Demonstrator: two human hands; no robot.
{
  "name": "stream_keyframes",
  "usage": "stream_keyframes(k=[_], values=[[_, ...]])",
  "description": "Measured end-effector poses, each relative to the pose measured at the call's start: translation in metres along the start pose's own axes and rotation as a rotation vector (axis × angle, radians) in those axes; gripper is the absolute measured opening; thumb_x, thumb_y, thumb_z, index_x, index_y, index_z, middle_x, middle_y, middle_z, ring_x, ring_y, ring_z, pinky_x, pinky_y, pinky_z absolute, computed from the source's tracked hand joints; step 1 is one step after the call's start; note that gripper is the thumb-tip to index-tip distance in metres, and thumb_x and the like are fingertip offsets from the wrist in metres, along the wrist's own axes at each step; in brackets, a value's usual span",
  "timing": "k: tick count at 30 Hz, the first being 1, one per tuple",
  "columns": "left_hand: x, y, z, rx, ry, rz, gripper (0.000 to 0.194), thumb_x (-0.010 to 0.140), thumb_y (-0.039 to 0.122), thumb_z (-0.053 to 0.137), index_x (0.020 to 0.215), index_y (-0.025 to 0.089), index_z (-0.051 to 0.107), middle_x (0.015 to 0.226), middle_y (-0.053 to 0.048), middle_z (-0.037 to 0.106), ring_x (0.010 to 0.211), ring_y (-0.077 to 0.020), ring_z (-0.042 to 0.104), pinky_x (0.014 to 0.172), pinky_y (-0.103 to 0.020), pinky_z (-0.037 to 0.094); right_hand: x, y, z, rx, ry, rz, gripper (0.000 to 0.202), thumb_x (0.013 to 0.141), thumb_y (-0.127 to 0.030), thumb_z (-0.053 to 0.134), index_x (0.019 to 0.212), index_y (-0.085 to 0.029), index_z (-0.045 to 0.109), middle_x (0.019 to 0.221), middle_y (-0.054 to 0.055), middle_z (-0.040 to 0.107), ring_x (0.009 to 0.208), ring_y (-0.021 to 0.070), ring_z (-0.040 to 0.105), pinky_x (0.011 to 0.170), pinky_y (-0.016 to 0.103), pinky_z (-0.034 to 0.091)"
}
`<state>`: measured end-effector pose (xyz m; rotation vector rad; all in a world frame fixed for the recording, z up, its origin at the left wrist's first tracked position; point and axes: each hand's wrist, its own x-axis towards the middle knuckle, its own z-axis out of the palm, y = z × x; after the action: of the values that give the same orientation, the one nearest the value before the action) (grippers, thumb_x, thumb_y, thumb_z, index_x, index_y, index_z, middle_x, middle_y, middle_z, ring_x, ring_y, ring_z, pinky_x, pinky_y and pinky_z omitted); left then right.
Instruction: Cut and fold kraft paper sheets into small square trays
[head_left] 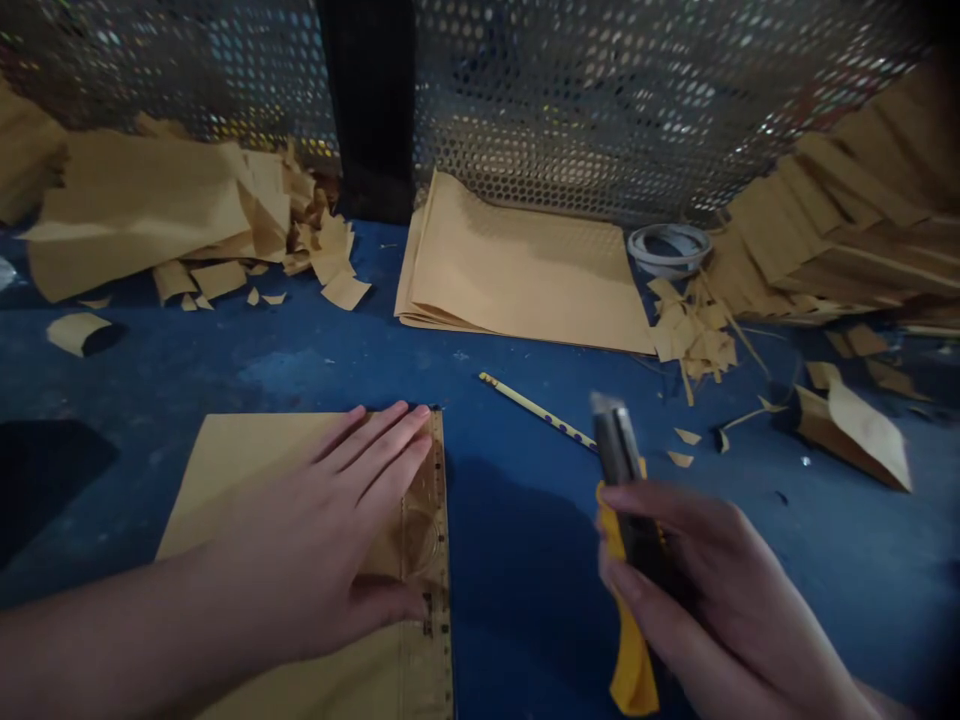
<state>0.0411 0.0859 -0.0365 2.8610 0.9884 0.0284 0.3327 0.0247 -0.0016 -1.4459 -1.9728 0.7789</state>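
A sheet of tan paper [247, 460] lies on the blue table at the lower left. Along its right edge runs a clear ruler [439, 610]. My left hand [322, 540] lies flat over both, its fingers stretched out and its thumb spread onto the ruler. To the right, my right hand [697, 580] is closed around a box cutter [619, 440] with a yellow and dark body, raised above the table with its tip pointing away from me. The cutter stands apart from the paper. A pale pencil [536, 410] with purple spots lies just beyond it, its near end hidden behind the cutter.
A folded stack of brown paper [525, 270] lies at the back middle, beside a roll of tape [670, 248]. Paper scraps [330, 250] are heaped at the left and more cut paper [817, 220] at the right. A perforated metal panel [562, 100] closes off the back.
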Motion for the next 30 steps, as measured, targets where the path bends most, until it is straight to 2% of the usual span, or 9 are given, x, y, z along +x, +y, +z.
stream_keyframes(k=[3,6,8,11,14,19,25,30], values=[[0.0,0.0,0.002,-0.014,-0.008,-0.009,0.103,0.083,0.082,0.036,0.155,0.012,0.015,0.164,-0.007,0.01,0.151,-0.0253,0.012,0.122,-0.036,0.0,0.028,-0.018,0.008,0.133,-0.022,0.038,0.034,0.091,-0.012,0.048,0.12,-0.03,0.05,0.077,-0.004,0.06,0.057,0.0091,0.056,0.051,0.021,0.047],[0.0,0.0,0.003,-0.029,-0.019,-0.003,0.102,0.083,0.081,0.037,0.155,0.013,0.017,0.164,-0.008,0.01,0.151,-0.0278,0.011,0.122,-0.039,0.002,0.056,-0.018,0.022,0.21,-0.055,-0.097,0.018,0.091,-0.013,0.05,0.1,-0.026,0.059,0.076,-0.004,0.061,0.061,0.0082,0.056,0.056,0.021,0.047],[0.0,0.0,0.003,-0.034,-0.018,0.002,0.103,0.082,0.081,0.039,0.155,0.012,0.018,0.163,-0.01,0.01,0.151,-0.0295,0.011,0.122,-0.041,0.003,0.065,-0.01,0.031,0.166,-0.1,-0.187,0.012,0.084,-0.015,0.058,0.095,-0.022,0.06,0.076,-0.002,0.062,0.065,0.0105,0.056,0.06,0.024,0.047],[0.0,-0.001,0.002,-0.042,-0.018,0.015,0.103,0.083,0.08,0.04,0.155,0.01,0.018,0.163,-0.012,0.011,0.15,-0.0317,0.013,0.122,-0.043,0.004,0.064,0.0,0.038,0.114,-0.169,-0.269,0.022,0.072,-0.019,0.069,0.091,-0.019,0.06,0.076,-0.001,0.063,0.068,0.0129,0.055,0.063,0.026,0.047],[-0.001,0.0,0.002,-0.044,-0.026,0.028,0.105,0.082,0.081,0.039,0.155,0.008,0.017,0.163,-0.014,0.012,0.149,-0.0343,0.014,0.123,-0.045,0.004,0.058,0.003,0.037,0.107,-0.18,-0.3,0.031,0.067,-0.018,0.072,0.095,-0.019,0.059,0.079,-0.001,0.063,0.071,0.0126,0.055,0.065,0.024,0.048],[0.0,0.001,0.002,-0.028,-0.025,0.022,0.109,0.08,0.084,0.039,0.155,0.008,0.016,0.163,-0.014,0.01,0.149,-0.0347,0.014,0.123,-0.045,0.004,0.059,0.004,0.034,0.119,-0.184,-0.314,0.033,0.071,-0.02,0.07,0.101,-0.018,0.057,0.086,0.0,0.065,0.074,0.0129,0.055,0.069,0.025,0.048],[0.001,0.001,0.001,-0.028,-0.04,0.014,0.109,0.08,0.083,0.04,0.155,0.008,0.015,0.163,-0.013,0.01,0.15,-0.0344,0.013,0.123,-0.046,0.005,0.059,0.007,0.036,0.127,-0.182,-0.318,0.029,0.07,-0.019,0.07,0.096,-0.019,0.059,0.082,-0.002,0.064,0.072,0.0121,0.053,0.068,0.024,0.047],[0.0,0.001,0.002,-0.051,-0.042,0.01,0.108,0.08,0.081,0.043,0.155,0.009,0.013,0.163,-0.013,0.011,0.149,-0.0355,0.014,0.123,-0.048,0.008,0.056,0.006,0.036,0.119,-0.184,-0.345,0.03,0.072,-0.018,0.066,0.102,-0.018,0.061,0.08,0.0,0.062,0.069,0.0128,0.053,0.063,0.025,0.048]])
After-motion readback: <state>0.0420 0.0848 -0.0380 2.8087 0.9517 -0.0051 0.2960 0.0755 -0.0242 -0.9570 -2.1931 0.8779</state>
